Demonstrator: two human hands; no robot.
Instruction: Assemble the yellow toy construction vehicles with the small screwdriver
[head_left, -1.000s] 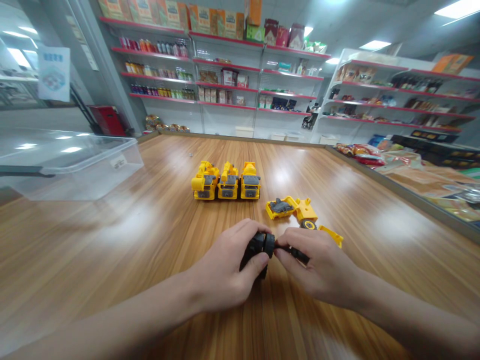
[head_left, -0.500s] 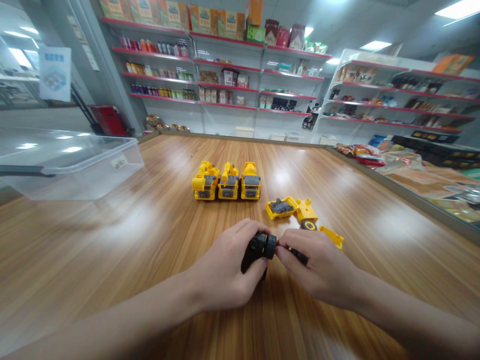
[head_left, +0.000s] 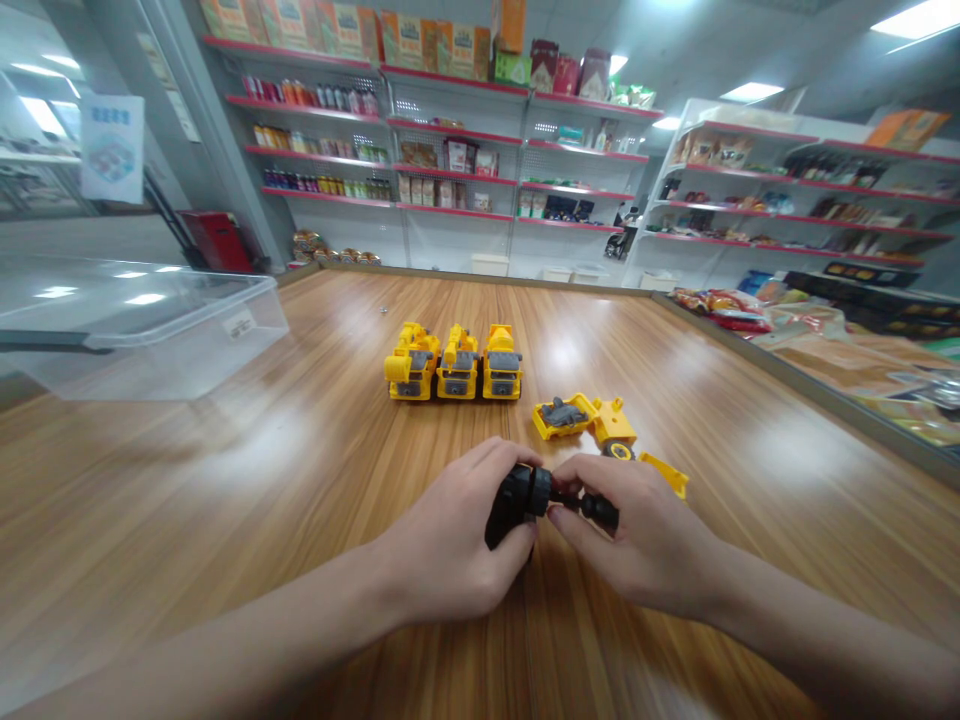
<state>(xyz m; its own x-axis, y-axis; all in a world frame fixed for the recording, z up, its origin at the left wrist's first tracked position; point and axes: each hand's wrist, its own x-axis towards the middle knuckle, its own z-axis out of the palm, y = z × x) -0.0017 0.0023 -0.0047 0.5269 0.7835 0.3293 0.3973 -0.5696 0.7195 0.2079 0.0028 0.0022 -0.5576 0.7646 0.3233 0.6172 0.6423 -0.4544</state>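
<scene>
My left hand (head_left: 465, 530) is closed around a black part (head_left: 508, 505) with a round, wheel-like end (head_left: 539, 491); the fingers hide much of it. In my right hand (head_left: 630, 520), thumb and fingers pinch a small black screwdriver (head_left: 600, 511), its thin shaft pointing left at the round end. Whether the tip touches is too small to tell. Just beyond my right hand lie a yellow toy truck bed with grey pieces (head_left: 566, 414), a yellow toy body with a wheel (head_left: 615, 425) and a loose yellow piece (head_left: 666, 474).
Three yellow toy construction trucks (head_left: 459, 370) stand side by side farther back on the wooden table (head_left: 315, 450). A clear plastic bin (head_left: 165, 340) is at the left. Packaged goods (head_left: 810, 330) lie beyond the right edge, and stocked shelves (head_left: 450, 125) line the back.
My right fingers have shifted on the screwdriver, and more of its shaft and handle now shows. My left hand and the black part have hardly moved.
</scene>
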